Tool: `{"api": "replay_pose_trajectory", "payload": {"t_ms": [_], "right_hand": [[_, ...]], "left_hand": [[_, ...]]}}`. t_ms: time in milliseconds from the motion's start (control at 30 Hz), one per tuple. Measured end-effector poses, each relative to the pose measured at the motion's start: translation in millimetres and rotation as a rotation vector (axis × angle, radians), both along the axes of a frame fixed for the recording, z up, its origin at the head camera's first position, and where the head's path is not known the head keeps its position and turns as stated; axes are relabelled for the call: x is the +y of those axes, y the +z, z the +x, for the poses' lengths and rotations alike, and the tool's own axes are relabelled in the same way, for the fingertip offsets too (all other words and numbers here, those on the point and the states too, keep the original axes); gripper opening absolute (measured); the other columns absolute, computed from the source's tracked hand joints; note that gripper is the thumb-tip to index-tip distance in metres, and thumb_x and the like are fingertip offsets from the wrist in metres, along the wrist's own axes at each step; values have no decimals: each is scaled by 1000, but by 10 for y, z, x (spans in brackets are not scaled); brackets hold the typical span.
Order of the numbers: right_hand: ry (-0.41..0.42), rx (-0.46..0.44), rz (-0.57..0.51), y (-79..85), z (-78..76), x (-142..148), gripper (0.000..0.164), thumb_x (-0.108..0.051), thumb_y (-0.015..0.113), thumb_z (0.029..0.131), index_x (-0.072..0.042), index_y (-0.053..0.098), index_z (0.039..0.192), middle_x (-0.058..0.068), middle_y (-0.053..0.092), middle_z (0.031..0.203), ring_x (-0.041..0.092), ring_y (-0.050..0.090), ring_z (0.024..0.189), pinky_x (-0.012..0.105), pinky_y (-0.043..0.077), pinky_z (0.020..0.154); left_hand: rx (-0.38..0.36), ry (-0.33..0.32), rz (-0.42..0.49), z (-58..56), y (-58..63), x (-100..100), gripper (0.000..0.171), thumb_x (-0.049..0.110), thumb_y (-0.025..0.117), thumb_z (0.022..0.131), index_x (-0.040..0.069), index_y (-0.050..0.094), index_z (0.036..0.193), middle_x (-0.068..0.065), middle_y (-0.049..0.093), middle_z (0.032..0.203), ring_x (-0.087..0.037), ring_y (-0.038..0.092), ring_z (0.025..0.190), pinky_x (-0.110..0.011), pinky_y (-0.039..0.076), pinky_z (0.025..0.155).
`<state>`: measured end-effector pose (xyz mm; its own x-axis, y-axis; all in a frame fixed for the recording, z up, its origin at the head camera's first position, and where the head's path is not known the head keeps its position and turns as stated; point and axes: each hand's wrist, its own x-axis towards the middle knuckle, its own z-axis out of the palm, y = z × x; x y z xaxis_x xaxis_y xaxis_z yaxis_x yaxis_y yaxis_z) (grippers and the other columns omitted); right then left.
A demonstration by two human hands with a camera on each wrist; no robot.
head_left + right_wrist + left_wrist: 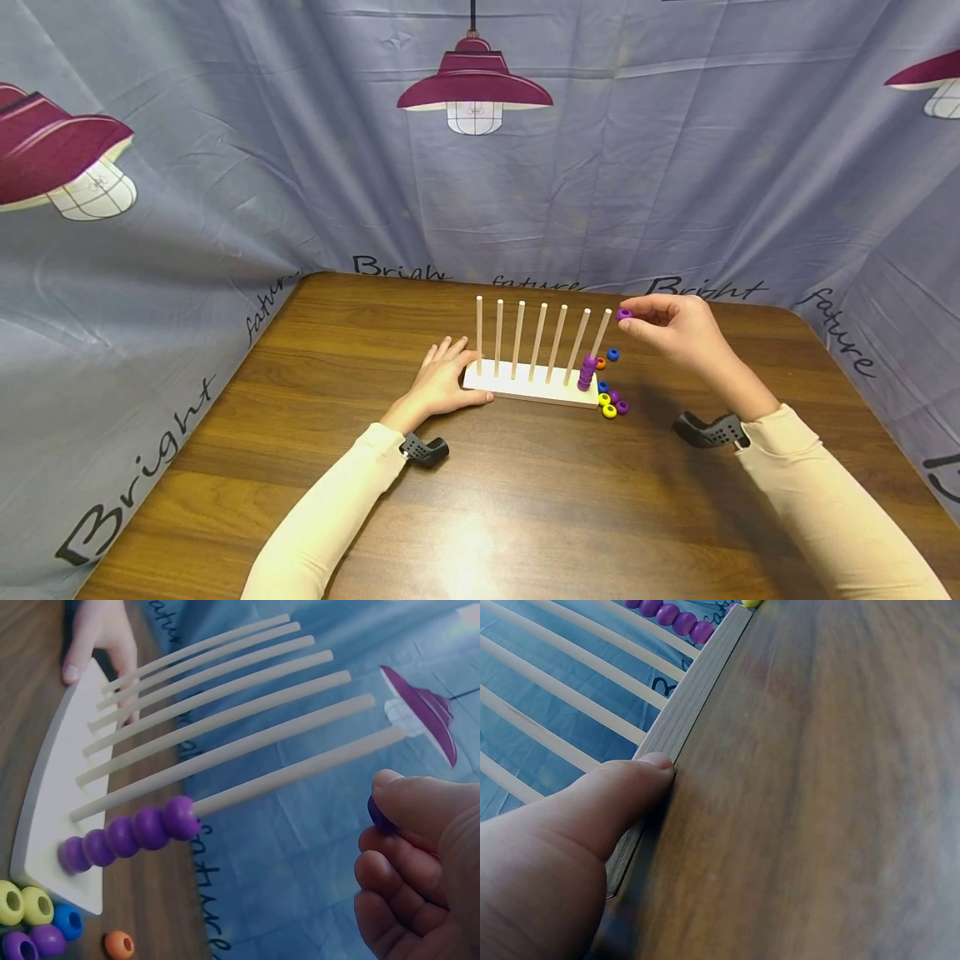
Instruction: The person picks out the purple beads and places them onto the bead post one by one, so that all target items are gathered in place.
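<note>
A pale wooden base (525, 385) carries a row of several upright pegs. Purple beads (124, 836) are stacked on the rightmost peg (602, 333), whose upper part is bare. My left hand (442, 379) grips the base's left end, its thumb (630, 784) along the front edge and the other fingers behind. Between thumb and fingertips, my right hand (678, 329) pinches another purple bead (624, 314) just right of that peg's tip. In the right wrist view the thumb covers most of this bead.
Beside the base's right end lie loose beads: yellow (610, 411), purple (622, 407), blue (613, 354) and orange (600, 363). The brown wooden table (337, 350) runs back to a grey-blue curtain (600, 167) printed with lamps and lettering.
</note>
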<state>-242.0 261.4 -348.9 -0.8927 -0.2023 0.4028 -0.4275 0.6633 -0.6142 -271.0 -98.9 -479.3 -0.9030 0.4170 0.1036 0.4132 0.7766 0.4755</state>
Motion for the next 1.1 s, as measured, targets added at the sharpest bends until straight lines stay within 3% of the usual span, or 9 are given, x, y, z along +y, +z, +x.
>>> {"api": "replay_pose_trajectory", "payload": {"t_ms": [200, 267, 433, 500, 833, 1000, 1100], "right_hand": [[7, -17, -32, 93, -18, -13, 22, -13, 80, 87, -1, 78, 106, -12, 77, 88, -15, 63, 72, 8, 52, 62], [14, -12, -39, 123, -24, -24, 23, -13, 80, 88, -1, 78, 106, -15, 77, 89, -15, 63, 73, 8, 52, 63], [24, 3, -38, 193, -22, -68, 23, -14, 80, 88, -2, 79, 107, 1, 80, 96, -16, 64, 75, 7, 52, 65], [26, 7, -34, 212, -16, -85, 23, -13, 80, 87, -2, 79, 107, 2, 80, 96, -16, 64, 75, 7, 52, 65], [44, 11, -38, 252, 8, -162, 21, -12, 79, 88, -2, 79, 106, 2, 80, 95, -15, 64, 75, 7, 52, 66], [70, -5, -56, 243, 4, -191, 20, -9, 78, 88, 1, 78, 106, -17, 76, 90, -15, 65, 76, 7, 53, 66], [71, -10, -55, 235, 5, -200, 20, -7, 78, 88, 1, 78, 106, -12, 78, 91, -15, 64, 76, 7, 53, 66]], "left_hand": [[-4, 0, -1, -9, -22, 2, 73, 56, 78, 80, 19, 60, 140, -19, 37, 164, -44, 21, 156, -60, 12, 128], [-8, 1, -1, -9, -25, 2, 73, 56, 78, 80, 19, 60, 140, -18, 36, 164, -44, 21, 156, -59, 12, 129], [-12, 1, 1, -8, -28, 7, 73, 56, 78, 80, 19, 60, 140, -18, 36, 164, -44, 21, 157, -59, 12, 129], [-11, 1, -1, -9, -26, 9, 73, 56, 78, 80, 19, 60, 140, -18, 36, 164, -44, 21, 157, -59, 12, 129], [-16, 2, -19, -14, -15, 1, 75, 57, 77, 80, 18, 58, 143, -17, 35, 165, -43, 20, 157, -58, 11, 129], [-8, 3, -23, -15, -13, 0, 76, 57, 76, 80, 18, 59, 142, -17, 36, 164, -43, 21, 157, -59, 12, 129], [-5, 0, -18, -15, -11, 3, 75, 57, 76, 80, 18, 59, 142, -18, 36, 164, -44, 21, 156, -59, 13, 128]]}}
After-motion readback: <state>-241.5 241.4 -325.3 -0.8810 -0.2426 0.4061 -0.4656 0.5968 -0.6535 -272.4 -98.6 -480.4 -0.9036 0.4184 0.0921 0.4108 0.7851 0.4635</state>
